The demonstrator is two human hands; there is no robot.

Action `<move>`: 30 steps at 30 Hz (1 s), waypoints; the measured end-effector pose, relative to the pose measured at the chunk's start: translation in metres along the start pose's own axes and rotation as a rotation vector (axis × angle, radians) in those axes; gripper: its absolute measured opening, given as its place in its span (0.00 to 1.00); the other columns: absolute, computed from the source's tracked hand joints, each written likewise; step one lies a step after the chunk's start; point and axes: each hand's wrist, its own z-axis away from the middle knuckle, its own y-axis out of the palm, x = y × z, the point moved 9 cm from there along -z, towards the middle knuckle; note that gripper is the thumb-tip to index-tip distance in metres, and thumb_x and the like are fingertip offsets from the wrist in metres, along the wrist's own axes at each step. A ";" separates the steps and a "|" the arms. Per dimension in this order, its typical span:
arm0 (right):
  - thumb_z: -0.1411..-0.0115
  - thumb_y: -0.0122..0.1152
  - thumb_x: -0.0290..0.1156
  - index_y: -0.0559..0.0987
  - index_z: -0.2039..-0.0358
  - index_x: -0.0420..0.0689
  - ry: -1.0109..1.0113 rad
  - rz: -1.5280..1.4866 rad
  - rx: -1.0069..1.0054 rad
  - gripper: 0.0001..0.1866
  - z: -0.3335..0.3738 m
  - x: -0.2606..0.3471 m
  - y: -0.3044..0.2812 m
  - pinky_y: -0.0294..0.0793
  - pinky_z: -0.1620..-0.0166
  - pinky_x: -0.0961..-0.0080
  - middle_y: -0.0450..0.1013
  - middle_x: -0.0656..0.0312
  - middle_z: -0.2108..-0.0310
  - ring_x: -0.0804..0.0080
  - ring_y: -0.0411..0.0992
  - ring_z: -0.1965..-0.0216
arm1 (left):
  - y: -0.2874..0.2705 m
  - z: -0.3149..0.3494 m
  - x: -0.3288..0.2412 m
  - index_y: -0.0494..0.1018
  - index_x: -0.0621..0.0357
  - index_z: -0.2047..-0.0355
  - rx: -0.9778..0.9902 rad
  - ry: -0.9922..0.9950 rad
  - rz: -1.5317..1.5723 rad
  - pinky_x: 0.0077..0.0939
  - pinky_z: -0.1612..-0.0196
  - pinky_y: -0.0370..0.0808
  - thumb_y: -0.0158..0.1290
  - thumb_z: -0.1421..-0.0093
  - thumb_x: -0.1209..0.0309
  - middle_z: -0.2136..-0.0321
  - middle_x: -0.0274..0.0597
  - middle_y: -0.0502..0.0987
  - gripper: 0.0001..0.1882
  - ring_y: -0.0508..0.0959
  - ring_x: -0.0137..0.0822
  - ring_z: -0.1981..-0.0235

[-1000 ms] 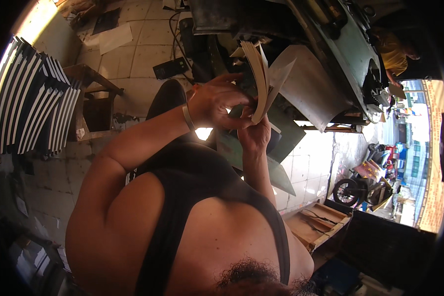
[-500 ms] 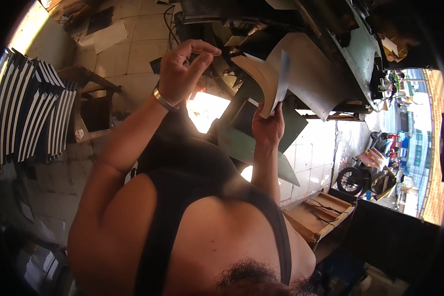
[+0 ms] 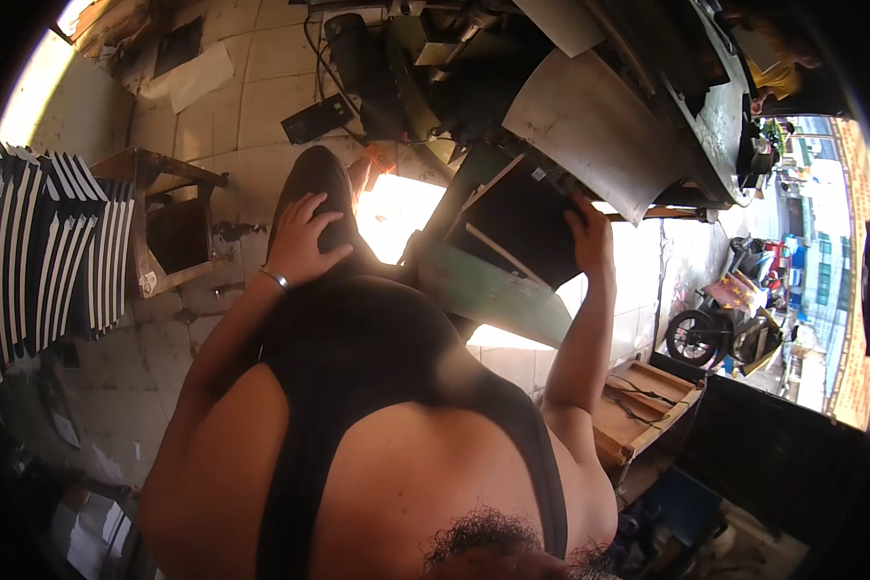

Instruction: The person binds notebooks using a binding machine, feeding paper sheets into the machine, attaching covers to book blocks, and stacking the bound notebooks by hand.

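Note:
My left hand [image 3: 307,242] lies on my dark-clothed thigh [image 3: 311,179] with its fingers spread and nothing in it. My right hand [image 3: 593,240] is at the right edge of a flat black book-like piece [image 3: 527,217]. Its thumb and fingers stand apart; whether the fingertips press on the piece is hard to see in the shade. Pale strips show along the black piece, which lies on a green, slanted machine surface [image 3: 493,290] in front of me.
A large grey sheet [image 3: 594,126] leans beyond my right hand. Stacked dark books with white page edges [image 3: 53,251] stand left, beside a wooden stool [image 3: 179,227]. A wooden frame [image 3: 648,411] lies lower right. A motorbike [image 3: 715,329] stands outside.
The left hand has come down from the air onto my thigh. My right hand has moved right and no longer holds up the bent, pale-paged stack. The black piece now shows on the machine.

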 end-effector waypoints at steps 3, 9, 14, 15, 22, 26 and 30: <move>0.41 0.68 0.33 0.76 0.41 0.53 0.010 0.135 0.016 0.26 -0.001 -0.032 0.056 0.67 0.39 0.56 0.73 0.51 0.45 0.50 0.69 0.41 | 0.001 -0.005 0.003 0.77 0.52 0.50 -0.011 -0.003 -0.037 0.50 0.32 0.57 0.64 0.46 0.51 0.40 0.47 0.69 0.27 0.62 0.52 0.34; 0.57 0.82 0.42 0.59 0.31 0.52 0.670 -0.027 -0.224 0.55 0.075 -0.175 0.141 0.65 0.36 0.56 0.65 0.43 0.40 0.46 0.65 0.38 | 0.003 -0.009 0.008 0.78 0.52 0.52 -0.007 -0.026 -0.003 0.48 0.32 0.58 0.64 0.45 0.55 0.40 0.46 0.70 0.23 0.64 0.51 0.35; 0.58 0.82 0.44 0.64 0.37 0.44 0.904 -0.093 -0.218 0.51 0.102 -0.184 0.167 0.68 0.38 0.60 0.68 0.48 0.41 0.50 0.67 0.39 | 0.001 -0.013 0.008 0.79 0.51 0.54 -0.020 -0.049 0.024 0.46 0.33 0.60 0.64 0.45 0.57 0.42 0.44 0.72 0.20 0.66 0.50 0.36; 0.58 0.82 0.44 0.64 0.37 0.44 0.911 -0.095 -0.221 0.51 0.103 -0.183 0.167 0.68 0.38 0.60 0.68 0.48 0.41 0.50 0.67 0.39 | 0.000 -0.015 0.008 0.79 0.51 0.55 -0.022 -0.055 0.027 0.46 0.34 0.60 0.64 0.45 0.57 0.43 0.44 0.72 0.20 0.66 0.49 0.37; 0.61 0.84 0.47 0.65 0.36 0.46 0.932 -0.062 -0.187 0.54 0.100 -0.168 0.164 0.68 0.38 0.59 0.68 0.49 0.41 0.50 0.67 0.39 | 0.002 -0.017 0.008 0.79 0.51 0.55 -0.021 -0.064 0.018 0.45 0.35 0.61 0.64 0.45 0.58 0.43 0.43 0.73 0.19 0.67 0.49 0.37; 0.62 0.84 0.48 0.64 0.35 0.46 0.909 -0.144 -0.202 0.56 0.101 -0.176 0.168 0.68 0.38 0.58 0.68 0.48 0.41 0.49 0.67 0.39 | -0.002 -0.013 0.008 0.79 0.51 0.56 -0.032 -0.060 0.015 0.44 0.35 0.61 0.64 0.45 0.58 0.43 0.43 0.73 0.19 0.67 0.49 0.38; 0.62 0.84 0.49 0.62 0.34 0.49 0.898 -0.119 -0.168 0.56 0.099 -0.180 0.177 0.69 0.39 0.57 0.66 0.50 0.40 0.48 0.67 0.39 | 0.000 -0.016 0.009 0.80 0.51 0.56 -0.033 -0.063 0.045 0.45 0.34 0.61 0.64 0.45 0.58 0.44 0.42 0.73 0.19 0.67 0.49 0.38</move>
